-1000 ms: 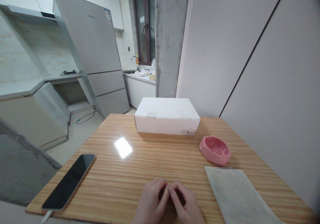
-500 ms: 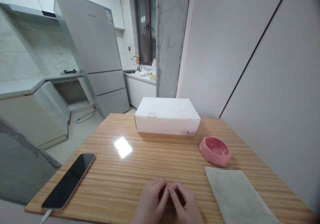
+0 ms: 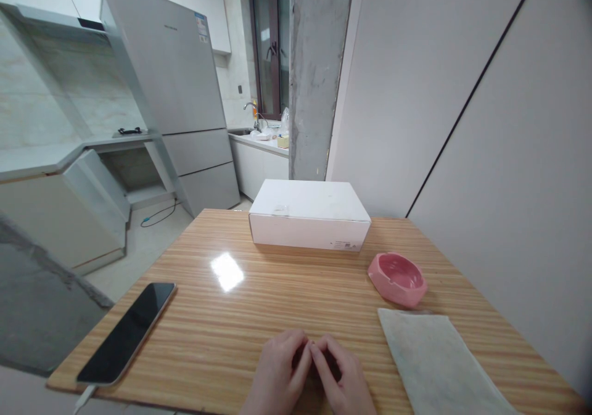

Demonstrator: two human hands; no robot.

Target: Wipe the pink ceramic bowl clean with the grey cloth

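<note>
"From your head camera, what do you have hold of?"

"Your left hand and right hand curl half closed, their fingertips meeting above the near edge of the wooden table. The shadow between your palms hides whether you pinch anything, so I cannot tell."

"What lies closest to you?"

"The pale folded cloth sits just right of your right hand. The black smartphone lies well left, and the pink ceramic dish and white cardboard box sit beyond."

"How do you do this well?"

"Keep your fingertips together and your wrists low, clear of the cloth."
</note>
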